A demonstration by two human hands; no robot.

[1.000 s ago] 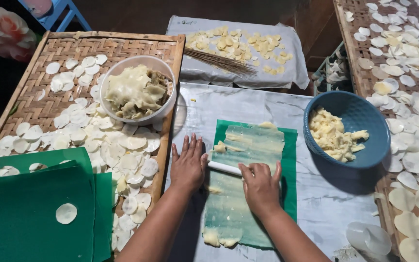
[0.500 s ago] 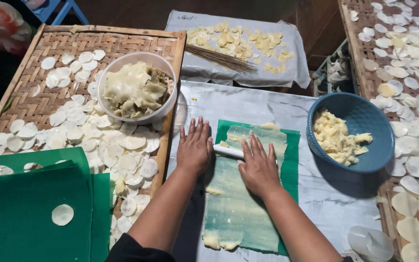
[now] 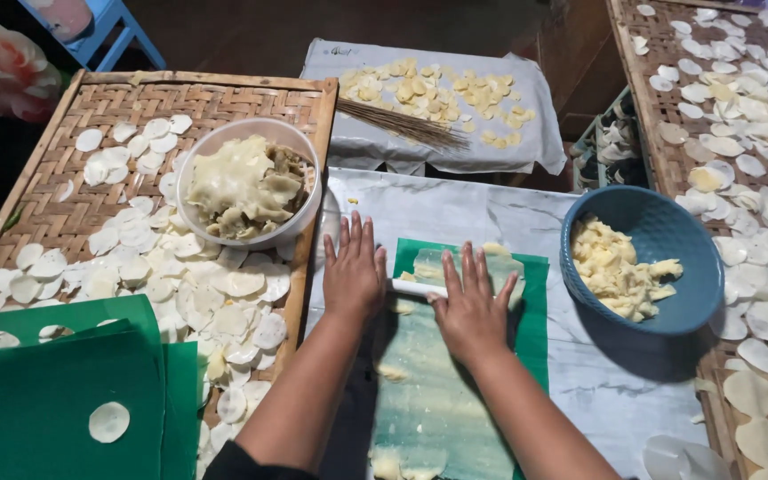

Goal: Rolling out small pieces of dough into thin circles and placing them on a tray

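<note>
Both hands have travelled away from the body since the earlier frames, carrying the white rolling pin (image 3: 412, 288) up the green sheet (image 3: 533, 320) toward its far edge. Head view: the left hand (image 3: 354, 274) and right hand (image 3: 471, 307) lie palm-down on the pin, fingers extended, slightly spread and pointing away from the body; neither hand grips anything. The pin's long axis runs crosswise, left to right, beneath both palms, so only a short white stretch shows between the hands. Flattened pale dough (image 3: 437, 400) lies under and behind the palms, toward the wrists, with a short remainder ahead of the fingertips. Beyond the right hand's fingers, to their right, sits a blue bowl (image 3: 668, 233) of dough lumps; ahead and left of the left hand stands a white bowl (image 3: 224, 142) on a woven tray (image 3: 73, 213) of pale discs.
</note>
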